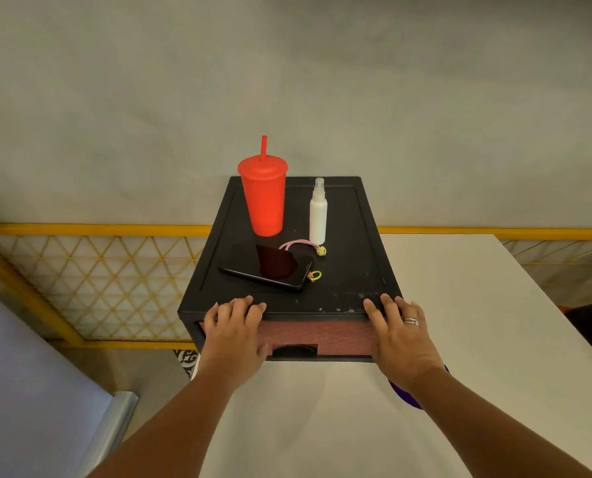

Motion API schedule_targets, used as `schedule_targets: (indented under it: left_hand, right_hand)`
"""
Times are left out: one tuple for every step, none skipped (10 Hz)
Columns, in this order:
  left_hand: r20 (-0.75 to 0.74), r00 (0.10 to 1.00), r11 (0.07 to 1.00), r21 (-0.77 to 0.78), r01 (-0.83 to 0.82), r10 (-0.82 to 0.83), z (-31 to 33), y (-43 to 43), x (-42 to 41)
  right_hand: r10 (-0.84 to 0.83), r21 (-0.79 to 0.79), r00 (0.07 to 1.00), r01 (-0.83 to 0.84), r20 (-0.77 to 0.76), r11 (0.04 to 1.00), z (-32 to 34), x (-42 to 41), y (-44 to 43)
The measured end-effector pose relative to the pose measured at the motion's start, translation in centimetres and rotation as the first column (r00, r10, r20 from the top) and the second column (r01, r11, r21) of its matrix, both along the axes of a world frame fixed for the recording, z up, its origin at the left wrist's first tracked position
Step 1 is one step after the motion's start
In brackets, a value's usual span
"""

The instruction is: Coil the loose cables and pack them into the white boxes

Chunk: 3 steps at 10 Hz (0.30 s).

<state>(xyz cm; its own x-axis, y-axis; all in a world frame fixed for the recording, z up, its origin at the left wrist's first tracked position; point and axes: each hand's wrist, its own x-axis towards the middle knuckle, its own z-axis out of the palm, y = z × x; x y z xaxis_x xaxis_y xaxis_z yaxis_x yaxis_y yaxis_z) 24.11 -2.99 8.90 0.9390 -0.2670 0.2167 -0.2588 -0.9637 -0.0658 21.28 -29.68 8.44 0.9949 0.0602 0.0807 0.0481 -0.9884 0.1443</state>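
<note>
Both hands — left hand (pixel 234 326), right hand (pixel 399 331) — lie with fingers straight, gripping nothing, on the front edge of the black drawer cabinet (pixel 349 270); cables and white boxes are unseen. Probably searching — next, pull its pinkish drawer (pixel 339 334) open.

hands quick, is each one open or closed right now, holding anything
left hand: open, fingers resting on the front top edge of the black drawer box
right hand: open, fingers resting on the same edge
</note>
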Motion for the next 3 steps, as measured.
schedule_targets:
  left_hand:
    - [-0.168,0.986,1.000,0.028,0.007,-0.002,1.8,0.2,-0.5]
    - [-0.351,0.936,0.998,0.062,-0.009,0.030,4.0,-0.1,-0.6]
    - [-0.487,0.873,0.998,0.058,-0.007,0.034,6.1,0.1,-0.3]
  right_hand:
    - [0.027,0.004,0.999,-0.026,-0.039,1.000,2.0,-0.8,0.4]
    - [0.030,0.096,0.981,-0.012,-0.190,0.995,2.9,-1.1,0.1]
    - [-0.001,0.215,0.945,0.076,-0.326,0.974,5.5,-0.7,-0.3]
